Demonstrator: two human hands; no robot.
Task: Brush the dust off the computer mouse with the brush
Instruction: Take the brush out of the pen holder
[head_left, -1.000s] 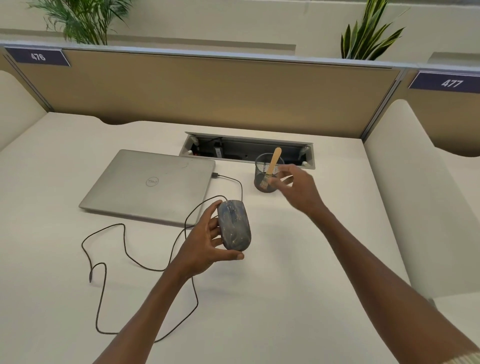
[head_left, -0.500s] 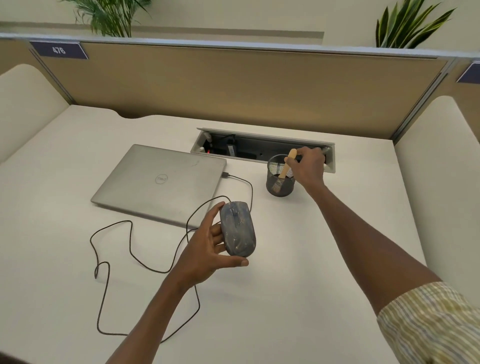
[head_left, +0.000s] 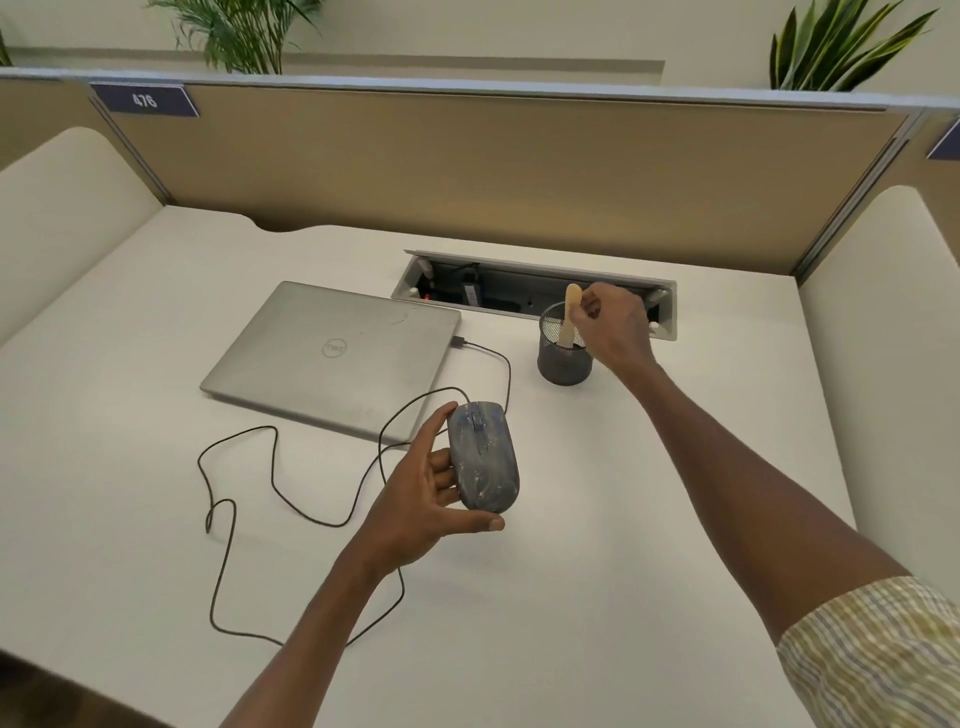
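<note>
A dusty dark grey computer mouse (head_left: 483, 460) is held just above the white desk by my left hand (head_left: 426, 493), thumb under its near end and fingers along its left side. Its black cable (head_left: 234, 514) loops over the desk to the laptop. The brush (head_left: 570, 314) has a pale wooden handle and stands in a black mesh cup (head_left: 563, 358) farther back. My right hand (head_left: 613, 327) pinches the handle near its top from the right. The bristles are hidden inside the cup.
A shut silver laptop (head_left: 332, 358) lies left of the cup. Behind the cup is an open cable tray (head_left: 535, 291) sunk into the desk. A tan partition (head_left: 493, 176) closes off the back, and cream side panels (head_left: 878, 332) flank the desk.
My right hand went from open near the cup to pinching the brush handle, and the handle now stands more upright and higher. My left hand keeps the mouse in about the same place.
</note>
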